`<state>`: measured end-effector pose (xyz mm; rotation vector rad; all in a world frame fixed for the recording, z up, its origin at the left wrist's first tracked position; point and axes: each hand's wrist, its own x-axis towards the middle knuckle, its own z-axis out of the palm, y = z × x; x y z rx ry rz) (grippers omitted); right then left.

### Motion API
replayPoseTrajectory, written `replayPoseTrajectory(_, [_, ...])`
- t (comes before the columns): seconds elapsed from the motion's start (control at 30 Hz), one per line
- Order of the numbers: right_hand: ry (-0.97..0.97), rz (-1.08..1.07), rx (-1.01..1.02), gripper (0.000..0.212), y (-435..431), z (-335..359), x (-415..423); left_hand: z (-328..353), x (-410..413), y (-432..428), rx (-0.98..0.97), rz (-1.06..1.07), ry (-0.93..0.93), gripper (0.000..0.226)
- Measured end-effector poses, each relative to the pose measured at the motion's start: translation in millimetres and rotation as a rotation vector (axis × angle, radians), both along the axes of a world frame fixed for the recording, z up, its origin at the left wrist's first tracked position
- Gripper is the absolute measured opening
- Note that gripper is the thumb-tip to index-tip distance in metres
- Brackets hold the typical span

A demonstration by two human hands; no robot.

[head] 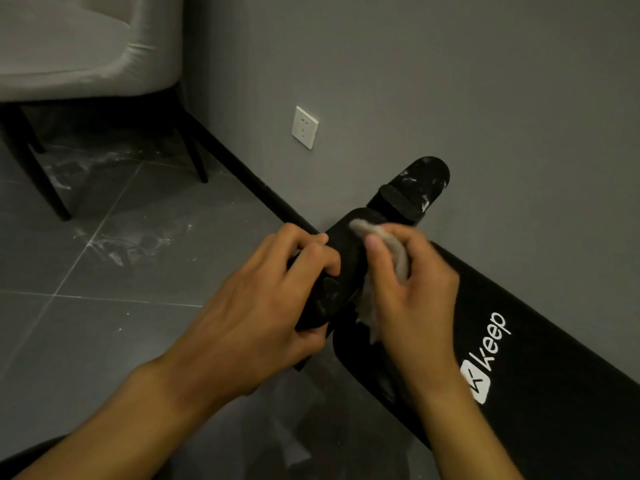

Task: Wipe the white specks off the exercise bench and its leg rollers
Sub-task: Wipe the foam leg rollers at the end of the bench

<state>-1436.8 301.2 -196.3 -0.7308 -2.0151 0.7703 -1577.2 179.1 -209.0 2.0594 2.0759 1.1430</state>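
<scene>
A black exercise bench with a white "keep" logo runs from the lower right toward the wall. At its near end a black foam leg roller lies crosswise. My left hand grips the roller's left end, fingers curled over it. My right hand holds a crumpled pale cloth against the roller's right part. Behind them a second roller carries white specks.
A grey wall with a white socket stands right behind the bench. A grey upholstered chair on black legs is at the upper left. White dust smears mark the dark tiled floor to the left.
</scene>
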Motion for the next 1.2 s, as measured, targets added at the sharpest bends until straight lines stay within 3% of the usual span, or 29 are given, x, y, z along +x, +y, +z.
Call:
replayPoseTrajectory(0.13, [-0.049, 0.141, 0.091, 0.015, -11.8, -5.5, 10.2, -1.1, 0.2, 1.2, 0.007, 0.006, 0.003, 0.058])
replayPoseTrajectory(0.23, [-0.095, -0.043, 0.128, 0.017, 25.5, 5.4, -0.8, -1.8, 1.1, 2.9, 0.003, 0.014, 0.011, 0.061])
replayPoseTrajectory(0.37, [-0.096, -0.176, 0.026, 0.02, 41.3, 10.6, -12.6, -2.8, 1.3, 2.4, 0.008, 0.015, 0.011, 0.06])
replayPoseTrajectory(0.5, [0.024, -0.027, -0.059, 0.017, -2.3, 2.1, 5.0, -2.9, -0.2, 2.5, -0.004, 0.009, 0.005, 0.057])
replayPoseTrajectory(0.6, [-0.033, 0.08, 0.014, 0.016, -8.4, -0.6, 9.5, -2.5, 0.1, 4.4, 0.007, 0.004, 0.006, 0.057])
replayPoseTrajectory(0.77, [-0.145, -0.124, 0.051, 0.018, 38.8, 16.6, -14.5, -2.6, 2.5, 5.4, 0.02, 0.016, 0.002, 0.057])
replayPoseTrajectory(0.87, [-0.13, -0.015, 0.033, 0.015, 16.5, 15.2, -4.4, -3.1, 1.1, 4.4, 0.033, 0.008, -0.024, 0.058])
replayPoseTrajectory(0.97, [-0.04, 0.155, -0.114, 0.014, -26.9, -2.1, 20.5, -4.3, -0.6, 4.4, 0.047, -0.016, -0.048, 0.057])
replayPoseTrajectory(1.03, [-0.048, 0.169, -0.086, 0.015, -33.1, -7.8, 23.7, -3.6, -0.5, 5.5, 0.058, -0.025, -0.059, 0.056])
replayPoseTrajectory(1.2, [-0.105, -0.052, 0.035, 0.014, 22.3, 13.9, -5.3, -3.6, 2.6, 7.2, 0.077, -0.002, -0.112, 0.055])
